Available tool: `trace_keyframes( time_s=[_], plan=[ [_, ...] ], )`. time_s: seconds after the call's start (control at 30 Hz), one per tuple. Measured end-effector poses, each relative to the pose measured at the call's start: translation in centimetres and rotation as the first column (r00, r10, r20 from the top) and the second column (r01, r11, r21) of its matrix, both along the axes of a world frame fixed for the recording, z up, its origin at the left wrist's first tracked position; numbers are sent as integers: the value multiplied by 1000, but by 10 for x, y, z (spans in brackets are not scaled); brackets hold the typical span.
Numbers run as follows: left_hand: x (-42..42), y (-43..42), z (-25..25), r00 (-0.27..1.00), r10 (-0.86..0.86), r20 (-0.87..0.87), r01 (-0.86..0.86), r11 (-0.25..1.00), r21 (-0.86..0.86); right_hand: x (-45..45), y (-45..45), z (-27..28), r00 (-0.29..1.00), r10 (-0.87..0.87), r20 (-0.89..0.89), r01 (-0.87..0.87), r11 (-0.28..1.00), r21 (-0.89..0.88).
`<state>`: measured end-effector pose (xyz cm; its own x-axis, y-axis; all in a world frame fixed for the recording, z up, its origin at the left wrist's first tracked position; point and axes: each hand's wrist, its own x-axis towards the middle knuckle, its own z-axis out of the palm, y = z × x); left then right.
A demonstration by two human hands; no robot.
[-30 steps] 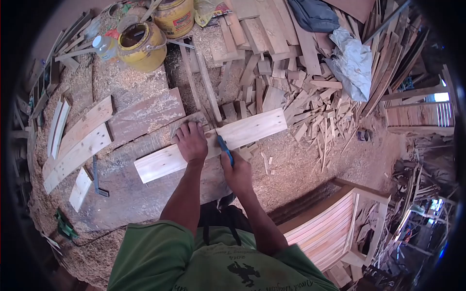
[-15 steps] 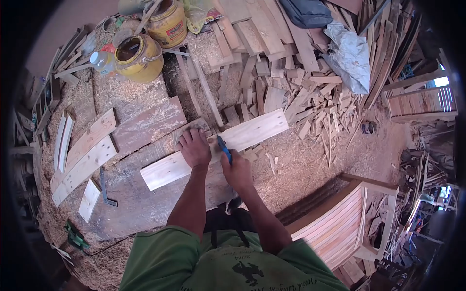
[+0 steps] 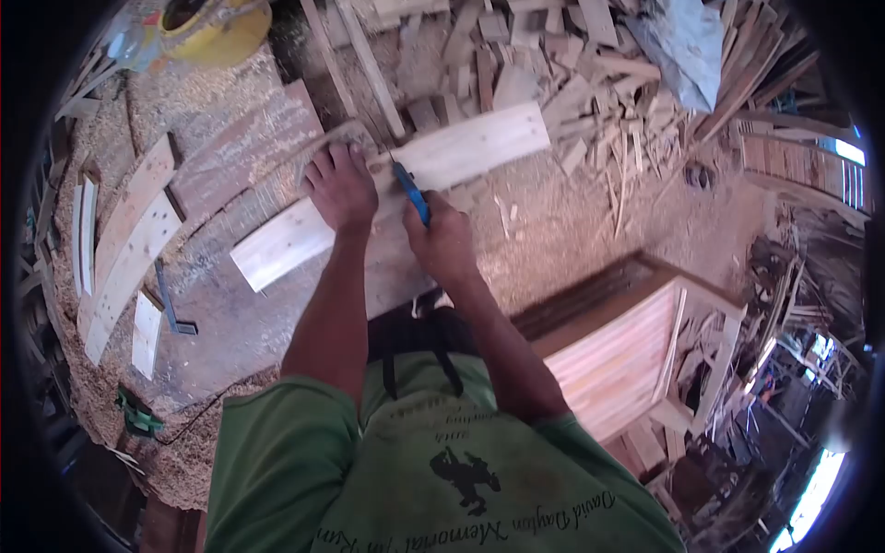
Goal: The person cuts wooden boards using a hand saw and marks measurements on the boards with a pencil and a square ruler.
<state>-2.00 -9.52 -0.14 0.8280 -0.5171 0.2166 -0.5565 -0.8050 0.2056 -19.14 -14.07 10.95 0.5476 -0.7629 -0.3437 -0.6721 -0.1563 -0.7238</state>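
A pale wooden plank (image 3: 479, 146) lies slantwise across the bench in the head view. My left hand (image 3: 343, 192) rests on it, palm down, fingers spread towards a worn wood block (image 3: 346, 134) at its far edge. To the right of that, my right hand (image 3: 444, 240) is wrapped round the blue handle (image 3: 412, 195) of a handsaw. The saw's thin blade is seen nearly edge-on and meets the plank just right of my left hand; how deep it sits, I cannot tell.
Curved boards (image 3: 129, 244), a short offcut (image 3: 146, 334) and a try square (image 3: 175, 300) lie on the bench's left. A yellow bucket (image 3: 217, 32) stands at the back left. Offcuts (image 3: 581, 101) are heaped beyond the plank. A slatted wooden piece (image 3: 618, 369) stands at right.
The camera view has shifted, so the bench and plank appear higher and further left. Both hands keep their places at the plank; the saw handle seems slightly nearer to me.
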Motion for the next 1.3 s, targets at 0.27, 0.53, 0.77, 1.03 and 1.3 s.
trace_keyframes(
  time_s=[0.27,0.53,0.77,1.03,1.3],
  plan=[
    [-3,1,-3,1000,-5,-25,6,999,32,-135,68,107,996,-90,8,90,996,29],
    [0,0,-3,1000,-1,0,1,1000,27,-18,14,11,998,-24,55,27,998,-52],
    [-5,1,-5,1000,1,-5,-1,1000,-10,-139,69,100,990,-141,15,141,989,41],
    [-8,5,5,998,-4,-56,5,1000,19,-27,20,-9,999,-32,19,32,999,10],
    [-3,1,-1,1000,-6,-27,6,1000,-22,-118,54,70,991,-51,-125,63,994,89]
  ],
)
